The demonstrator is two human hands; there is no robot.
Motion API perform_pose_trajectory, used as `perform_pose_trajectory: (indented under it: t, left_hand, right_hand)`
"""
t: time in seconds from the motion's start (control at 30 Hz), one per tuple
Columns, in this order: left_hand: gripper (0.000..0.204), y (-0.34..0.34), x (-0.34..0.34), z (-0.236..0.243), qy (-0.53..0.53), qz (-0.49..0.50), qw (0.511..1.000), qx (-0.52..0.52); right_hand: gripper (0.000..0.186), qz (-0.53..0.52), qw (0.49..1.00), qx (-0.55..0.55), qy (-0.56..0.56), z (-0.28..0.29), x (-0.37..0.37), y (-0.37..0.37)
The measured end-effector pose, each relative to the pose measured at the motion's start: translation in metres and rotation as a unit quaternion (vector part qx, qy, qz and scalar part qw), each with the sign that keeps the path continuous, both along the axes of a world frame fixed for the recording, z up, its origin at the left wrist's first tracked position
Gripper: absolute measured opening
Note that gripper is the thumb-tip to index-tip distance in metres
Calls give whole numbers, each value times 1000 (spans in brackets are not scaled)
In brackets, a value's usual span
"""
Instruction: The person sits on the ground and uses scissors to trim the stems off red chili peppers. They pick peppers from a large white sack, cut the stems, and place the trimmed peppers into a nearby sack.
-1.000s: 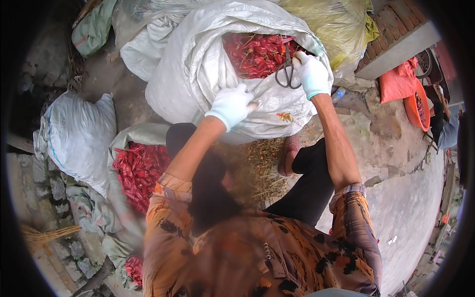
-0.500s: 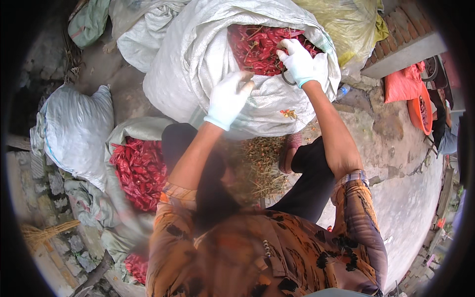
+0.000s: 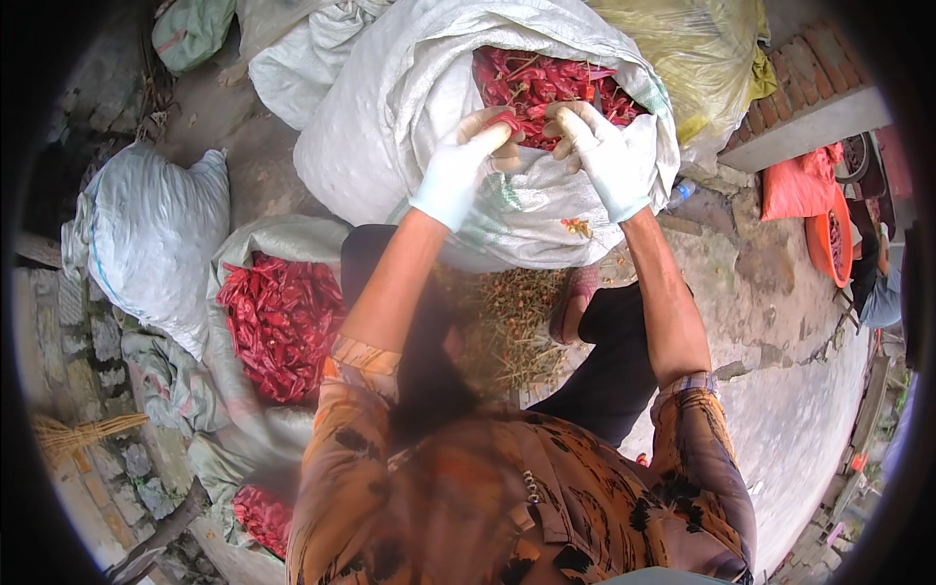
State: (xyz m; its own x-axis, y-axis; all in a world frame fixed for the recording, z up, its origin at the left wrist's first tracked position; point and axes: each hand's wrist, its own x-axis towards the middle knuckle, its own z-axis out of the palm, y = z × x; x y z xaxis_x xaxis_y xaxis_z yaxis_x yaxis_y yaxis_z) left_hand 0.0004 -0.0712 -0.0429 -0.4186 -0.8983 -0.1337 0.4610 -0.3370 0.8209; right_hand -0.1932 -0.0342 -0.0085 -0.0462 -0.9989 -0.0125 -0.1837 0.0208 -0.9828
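A big white woven sack (image 3: 370, 117) full of dried red chili peppers (image 3: 531, 78) stands open before me. At its near rim are both my hands, in white gloves. My left hand (image 3: 466, 166) is closed on a red chili pepper (image 3: 505, 122), its fingers curled round it. My right hand (image 3: 606, 161) is a short way to its right, with bent fingers facing the left. A narrow grey, blade-like piece (image 3: 597, 97) shows beside its fingers; it looks like part of a pair of scissors, mostly hidden by the hand.
An open sack of red chilies (image 3: 278, 327) stands at my left, near a tied white sack (image 3: 156, 244). Cut stems (image 3: 512, 327) litter the ground between my legs. A yellowish plastic bag (image 3: 682, 68), a brick ledge (image 3: 809, 107) and an orange basin (image 3: 824, 234) are to the right.
My left hand has come up and right and now has a chili pepper in it. My right hand has drawn back toward the rim; the dark ring below it no longer shows.
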Motion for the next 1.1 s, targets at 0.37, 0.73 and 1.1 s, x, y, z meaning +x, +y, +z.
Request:
perform_pose_trajectory:
  t: [0.37,0.73,1.1]
  left_hand:
    - [37,10,-10,2,-11,25,998,-61]
    - [38,8,-7,0,-70,15,992,-107]
    - [25,46,100,38,-271,223,907,-232]
  right_hand:
    - [36,67,996,14,-54,13,7,7]
    - [30,32,995,-62,72,15,14,12]
    - [28,-122,990,-29,61,-4,-43,-21]
